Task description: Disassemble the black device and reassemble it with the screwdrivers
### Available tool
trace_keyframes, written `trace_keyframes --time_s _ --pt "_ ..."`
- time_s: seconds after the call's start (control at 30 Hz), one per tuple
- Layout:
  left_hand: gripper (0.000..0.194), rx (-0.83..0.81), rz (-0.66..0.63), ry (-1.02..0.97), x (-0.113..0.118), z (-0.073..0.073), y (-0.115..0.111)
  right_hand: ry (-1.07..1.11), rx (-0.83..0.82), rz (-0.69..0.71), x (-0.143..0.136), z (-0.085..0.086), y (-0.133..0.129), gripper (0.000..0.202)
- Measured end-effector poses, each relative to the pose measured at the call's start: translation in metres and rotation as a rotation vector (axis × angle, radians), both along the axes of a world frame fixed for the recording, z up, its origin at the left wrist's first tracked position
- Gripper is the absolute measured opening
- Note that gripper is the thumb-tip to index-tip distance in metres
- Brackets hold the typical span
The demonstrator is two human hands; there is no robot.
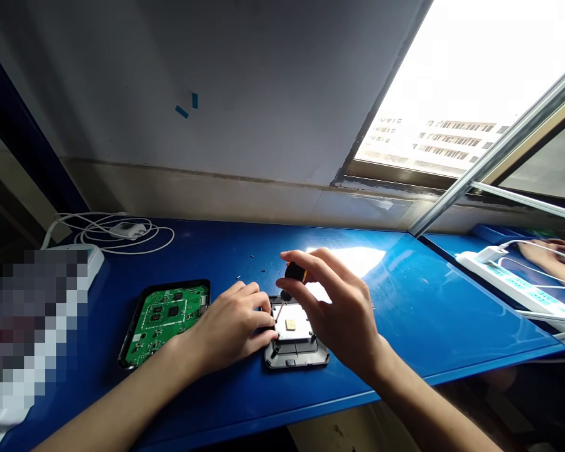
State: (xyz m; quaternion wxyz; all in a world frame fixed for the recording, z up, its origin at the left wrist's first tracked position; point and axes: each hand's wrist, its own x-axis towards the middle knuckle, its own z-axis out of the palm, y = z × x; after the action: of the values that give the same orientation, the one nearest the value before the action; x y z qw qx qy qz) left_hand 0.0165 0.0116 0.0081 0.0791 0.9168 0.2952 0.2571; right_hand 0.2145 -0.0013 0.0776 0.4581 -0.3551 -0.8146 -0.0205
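Observation:
My right hand (341, 301) is closed around the dark handle of a screwdriver (295, 272), held upright at a slight tilt. Its thin shaft points down to the left side of a silver metal plate (299, 331) with a small tan square pad (290, 324). That plate lies inside a black plastic cover (297, 359), flat on the table. With its fingers bent over the cover's left edge, my left hand (235, 323) grips it. Left of that hand, a green circuit board (172, 320) sits in a black shell (140, 294), partly hidden by my left forearm.
Small screws (252, 255) lie loose on the blue table (207, 251) behind my hands. A white cable with an adapter (128, 231) is coiled at the back left. At right, beyond a metal frame (480, 157), are a power strip (518, 285) and another person's hands (548, 254).

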Motion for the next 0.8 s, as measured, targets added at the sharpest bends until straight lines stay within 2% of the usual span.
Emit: trace_keyframes --time_s 0.1,0.27,0.37,0.67,0.8 --pt "0.010 -0.009 0.006 0.002 0.000 0.001 -0.001 -0.005 -0.030 -0.012 0.001 0.001 0.001 0.021" --pt "0.007 -0.013 0.002 0.003 0.000 0.002 -0.001 0.025 -0.196 0.109 0.014 0.001 -0.002 0.030" --pt "0.007 -0.008 -0.006 0.011 0.000 0.002 0.000 0.025 -0.242 0.134 0.019 0.001 -0.004 0.032" --pt "0.013 -0.019 0.003 -0.013 0.000 0.003 -0.001 -0.029 -0.073 0.097 0.003 0.005 -0.001 0.021" --pt "0.012 -0.016 0.005 -0.010 -0.001 0.003 -0.002 -0.018 -0.073 0.082 0.003 0.006 -0.003 0.021"
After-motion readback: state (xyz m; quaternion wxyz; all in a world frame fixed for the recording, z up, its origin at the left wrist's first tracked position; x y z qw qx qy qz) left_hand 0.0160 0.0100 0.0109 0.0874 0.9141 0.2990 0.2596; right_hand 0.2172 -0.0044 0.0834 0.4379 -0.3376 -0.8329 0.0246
